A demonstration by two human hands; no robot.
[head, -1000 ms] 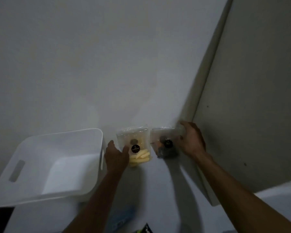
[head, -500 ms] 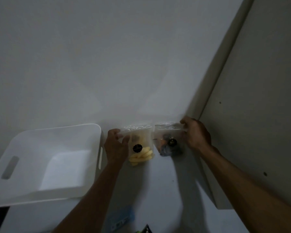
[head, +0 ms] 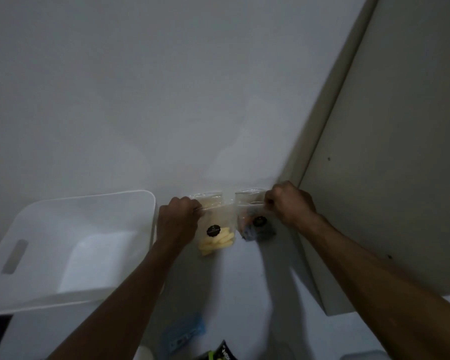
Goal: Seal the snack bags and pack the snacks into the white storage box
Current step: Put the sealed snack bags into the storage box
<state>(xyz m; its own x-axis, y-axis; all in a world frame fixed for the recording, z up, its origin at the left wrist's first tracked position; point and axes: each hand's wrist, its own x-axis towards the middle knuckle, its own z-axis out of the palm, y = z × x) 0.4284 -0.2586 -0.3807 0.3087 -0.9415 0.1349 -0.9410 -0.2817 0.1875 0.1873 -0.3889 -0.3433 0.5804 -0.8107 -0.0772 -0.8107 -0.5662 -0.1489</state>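
White plastic makes up the storage box (head: 70, 245), the biggest thing here, sitting just left of the left hand (head: 178, 222) with a slot handle in its near wall and nothing visible inside it. Between the two hands stand two clear snack bags, side by side and nearly touching. The left hand's fingers are curled round the top left corner of the bag of pale yellow pieces (head: 216, 227), which carries a round black label. The right hand (head: 290, 206) pinches the top right edge of the bag of dark snacks (head: 253, 219), likewise labelled. Everything rests on a pale tabletop (head: 244, 276) against a plain grey-white wall (head: 153, 87). Nearer than the hands lie a blurred blue packet (head: 183, 333) and a dark green-edged packet (head: 220, 353).
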